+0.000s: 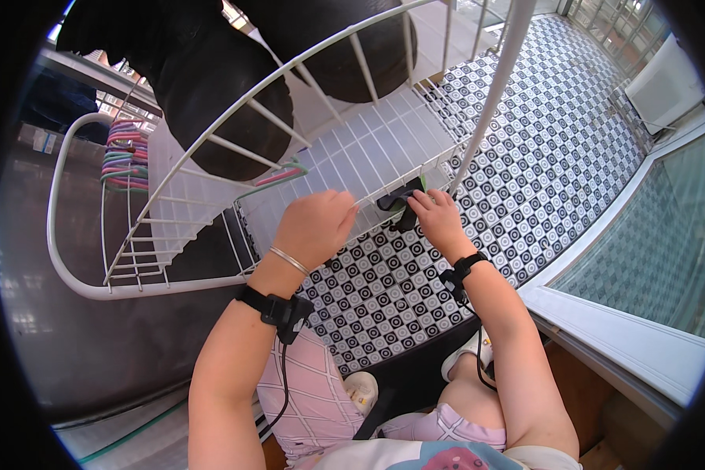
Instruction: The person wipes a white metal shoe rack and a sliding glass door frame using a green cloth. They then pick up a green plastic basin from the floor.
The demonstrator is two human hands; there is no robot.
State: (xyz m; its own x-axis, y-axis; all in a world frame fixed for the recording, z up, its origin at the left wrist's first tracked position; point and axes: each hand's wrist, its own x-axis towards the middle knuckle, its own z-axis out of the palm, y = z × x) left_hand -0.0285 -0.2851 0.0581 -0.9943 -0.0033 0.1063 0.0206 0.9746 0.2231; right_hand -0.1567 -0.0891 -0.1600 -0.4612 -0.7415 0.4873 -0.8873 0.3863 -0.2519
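Note:
My right hand [440,222] has its fingers on a small dark cloth item [400,202] at the near edge of the white wire drying rack [382,194]. Part of the cloth hangs below the wire edge, and a bit of green shows beside it. To the left, my left hand [316,226] is curled above the same edge, knuckles up. Its fingertips and palm are hidden, so I cannot tell what it holds. A pink and green clothes hanger [279,178] lies on the rack beyond it.
Two large black rounded items [229,111] lie across the rack's far side. Several coloured hangers [124,154] hang at left over a dark glossy surface [64,329]. A white pole [496,88] rises by my right hand. Patterned tiles [523,153] and a glass door [640,252] are at right.

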